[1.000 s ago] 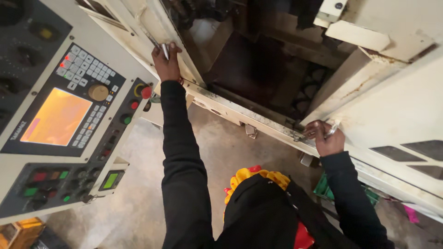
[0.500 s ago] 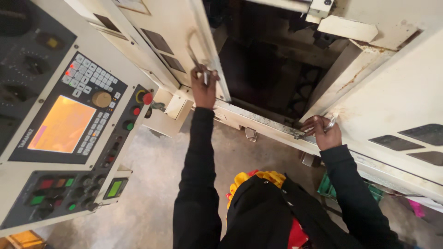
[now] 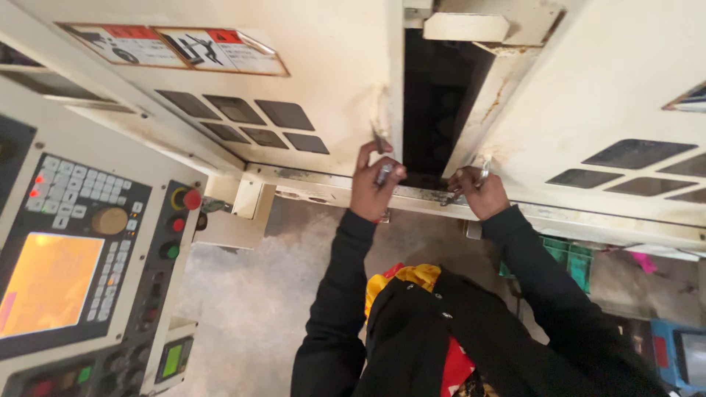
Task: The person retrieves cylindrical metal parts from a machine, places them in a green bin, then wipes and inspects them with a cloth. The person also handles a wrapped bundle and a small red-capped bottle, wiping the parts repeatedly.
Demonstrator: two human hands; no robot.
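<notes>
Two cream sliding doors of a large machine stand in front of me, with a narrow dark gap between them. My left hand [image 3: 373, 185] grips the metal handle [image 3: 380, 141] on the edge of the left door [image 3: 316, 59]. My right hand [image 3: 476, 192] is closed around the metal handle [image 3: 483, 170] at the edge of the right door [image 3: 603, 95]. Both hands sit low on the doors, just above the machine's worn sill [image 3: 309, 185]. Both arms wear black sleeves.
A control panel [image 3: 81, 279] with a glowing orange screen, keypad, round knob and red and green buttons stands at the left. Warning stickers [image 3: 173, 45] sit on the left door. Grey concrete floor [image 3: 250, 301] lies below. Green and blue crates [image 3: 577, 261] rest at the lower right.
The left door has slid right with my left hand on its handle, and the right door has moved left. The wide opening into the machine has narrowed to a slim gap.
</notes>
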